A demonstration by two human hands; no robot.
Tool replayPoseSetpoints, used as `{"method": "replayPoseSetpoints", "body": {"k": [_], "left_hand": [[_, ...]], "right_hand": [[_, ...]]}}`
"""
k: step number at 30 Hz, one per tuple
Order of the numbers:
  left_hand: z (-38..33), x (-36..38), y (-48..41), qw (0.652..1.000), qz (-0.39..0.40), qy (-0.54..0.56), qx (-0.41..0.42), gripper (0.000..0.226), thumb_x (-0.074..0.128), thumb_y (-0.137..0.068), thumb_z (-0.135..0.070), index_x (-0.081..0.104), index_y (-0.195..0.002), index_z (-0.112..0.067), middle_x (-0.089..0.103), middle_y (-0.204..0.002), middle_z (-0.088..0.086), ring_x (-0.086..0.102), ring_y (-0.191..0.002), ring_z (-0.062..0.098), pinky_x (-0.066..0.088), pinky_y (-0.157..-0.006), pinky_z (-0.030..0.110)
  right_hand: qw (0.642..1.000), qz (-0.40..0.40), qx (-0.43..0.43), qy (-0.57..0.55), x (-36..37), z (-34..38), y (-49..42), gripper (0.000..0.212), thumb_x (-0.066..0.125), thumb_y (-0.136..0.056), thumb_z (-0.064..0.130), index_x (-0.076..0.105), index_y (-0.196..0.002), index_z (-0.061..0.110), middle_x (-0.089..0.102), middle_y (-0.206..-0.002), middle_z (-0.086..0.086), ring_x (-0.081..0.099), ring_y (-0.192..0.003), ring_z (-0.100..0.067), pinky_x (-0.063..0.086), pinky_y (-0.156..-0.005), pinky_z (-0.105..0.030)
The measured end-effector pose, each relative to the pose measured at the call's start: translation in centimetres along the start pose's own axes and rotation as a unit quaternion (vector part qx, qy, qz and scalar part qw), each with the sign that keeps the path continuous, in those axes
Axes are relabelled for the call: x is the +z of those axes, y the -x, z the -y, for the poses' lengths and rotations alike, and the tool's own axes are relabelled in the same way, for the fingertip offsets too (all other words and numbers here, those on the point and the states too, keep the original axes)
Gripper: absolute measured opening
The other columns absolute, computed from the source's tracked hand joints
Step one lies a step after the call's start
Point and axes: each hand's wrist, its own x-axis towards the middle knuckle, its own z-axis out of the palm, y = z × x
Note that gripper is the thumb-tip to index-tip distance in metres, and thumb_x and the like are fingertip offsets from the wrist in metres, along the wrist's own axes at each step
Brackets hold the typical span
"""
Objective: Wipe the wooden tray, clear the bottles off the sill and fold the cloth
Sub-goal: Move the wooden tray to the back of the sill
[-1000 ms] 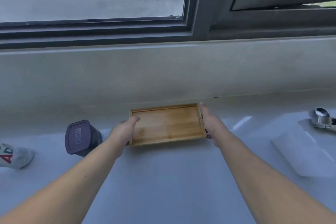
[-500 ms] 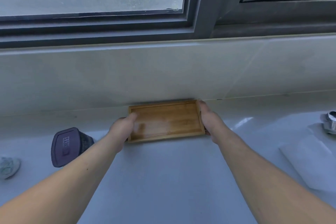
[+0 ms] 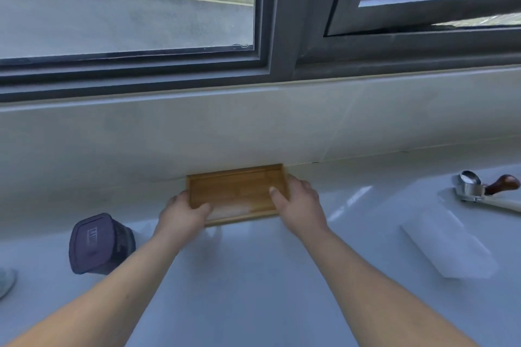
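Your hands grip the wooden tray (image 3: 236,191) by its short ends, your left hand (image 3: 183,213) clamped on the near left corner and your right hand (image 3: 300,204) on the right edge. The tray lies flat on the pale surface (image 3: 253,276), its far edge touching the tiled wall (image 3: 197,135). A dark lidded container (image 3: 97,244) stands to its left.

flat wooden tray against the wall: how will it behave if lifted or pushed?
The flat rectangular wooden tray probably stays rigid: thin boards, raised rim. It looks light for its size, being shallow and empty. On the glossy pale counter it likely slides easily, though the left hand and right hand grip both short ends.
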Motion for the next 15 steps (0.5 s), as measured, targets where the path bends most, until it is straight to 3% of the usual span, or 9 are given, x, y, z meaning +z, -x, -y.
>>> {"method": "replayPoseSetpoints", "body": {"k": [5, 9, 15], "left_hand": [[-0.3, -2.1, 6.0, 0.981, -0.029, -0.153, 0.112, 0.080, 0.059, -0.088, -0.063, 0.037, -0.157, -0.028, 0.047, -0.155, 0.005, 0.043, -0.140, 0.030, 0.042, -0.108, 0.043], [1.2, -5.2, 10.4, 0.973, -0.073, -0.139, 0.169, 0.077, 0.057, -0.088, -0.066, 0.042, -0.153, -0.030, 0.045, -0.156, -0.003, 0.036, -0.144, 0.021, 0.038, -0.111, 0.039], [7.7, -13.2, 15.3, 0.974, -0.149, -0.096, 0.142, 0.073, 0.059, -0.084, -0.065, 0.047, -0.147, -0.030, 0.049, -0.151, -0.008, 0.038, -0.140, 0.017, 0.043, -0.107, 0.040]], "right_hand": [[0.979, 0.004, -0.140, 0.146, -0.3, 1.7, 6.0, 0.074, 0.053, -0.095, 0.061, 0.041, -0.157, 0.022, 0.048, -0.155, -0.004, 0.039, -0.141, -0.030, 0.037, -0.113, -0.042], [0.971, 0.007, -0.179, 0.158, 0.1, 4.1, 9.8, 0.076, 0.050, -0.093, 0.065, 0.039, -0.157, 0.025, 0.045, -0.157, 0.001, 0.036, -0.143, -0.024, 0.033, -0.117, -0.041], [0.951, 0.007, -0.255, 0.174, 3.0, 11.8, 16.0, 0.077, 0.050, -0.093, 0.064, 0.038, -0.158, 0.024, 0.042, -0.161, 0.000, 0.031, -0.147, -0.022, 0.028, -0.120, -0.041]]}}
